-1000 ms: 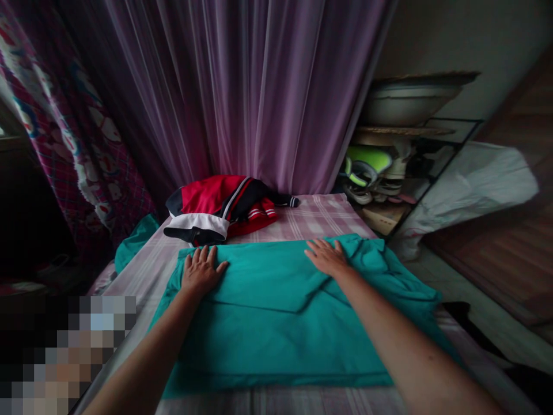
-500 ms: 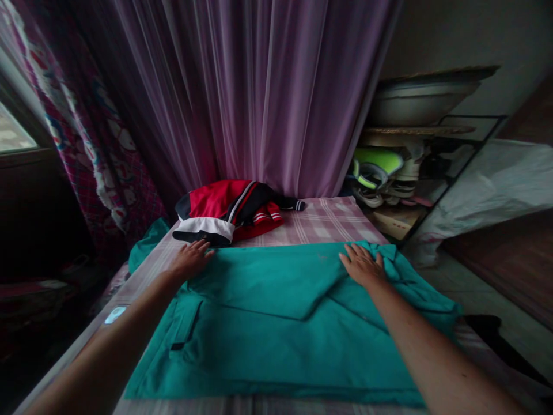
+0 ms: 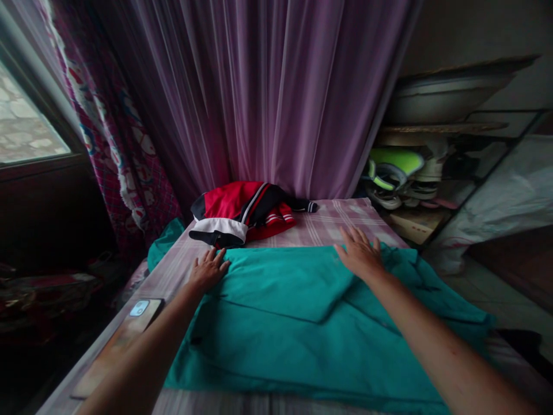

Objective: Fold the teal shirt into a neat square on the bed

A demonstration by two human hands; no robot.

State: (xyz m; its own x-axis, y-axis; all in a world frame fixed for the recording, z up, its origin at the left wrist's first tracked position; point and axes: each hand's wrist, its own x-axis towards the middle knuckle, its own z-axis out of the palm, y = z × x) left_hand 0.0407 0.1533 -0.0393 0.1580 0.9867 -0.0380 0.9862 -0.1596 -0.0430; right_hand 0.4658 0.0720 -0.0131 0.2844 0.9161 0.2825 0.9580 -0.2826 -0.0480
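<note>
A green jacket [image 3: 285, 340] lies folded over on a table with a checked cloth, its far edge fairly straight. My left hand [image 3: 209, 268] rests at the jacket's far left corner, fingers spread and palm down. Over the far right part of the jacket is my right hand [image 3: 358, 253], its fingers stretched apart; whether it touches the fabric I cannot tell. Just beyond my left hand lies a crumpled red, black and white jacket [image 3: 233, 202]. Neither hand grips anything.
A phone [image 3: 125, 340] lies by the left table edge, partly behind my left forearm. Purple curtains [image 3: 259, 104] hang behind the checked cloth [image 3: 341, 216]. At right stands a rack with shoes [image 3: 386, 199], a basin [image 3: 449, 101] and a cardboard box [image 3: 417, 225]. A plastic sheet [image 3: 510, 202] hangs beside it.
The view has shifted, showing more of the phone and window. My right hand has moved slightly toward the jacket's far edge. My left hand stays at the left corner, fingers more spread.
</note>
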